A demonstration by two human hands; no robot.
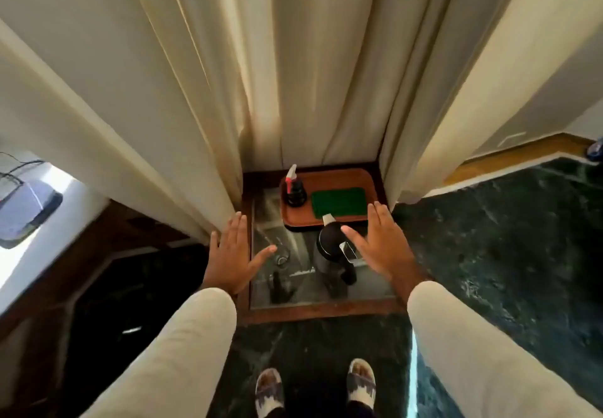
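Cream long sleeves to the wrists; patterned brown-and-white slippers, possibly below dark trouser hems

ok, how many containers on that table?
3: spray bottle on the tray, left end; black jug on the glass top by the right hand; clear glass by the left hand. Curtains may hide more.

A home: long curtains, glass-topped side table.

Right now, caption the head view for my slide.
Open left hand and right hand hover over a table with jug, glass and tray.
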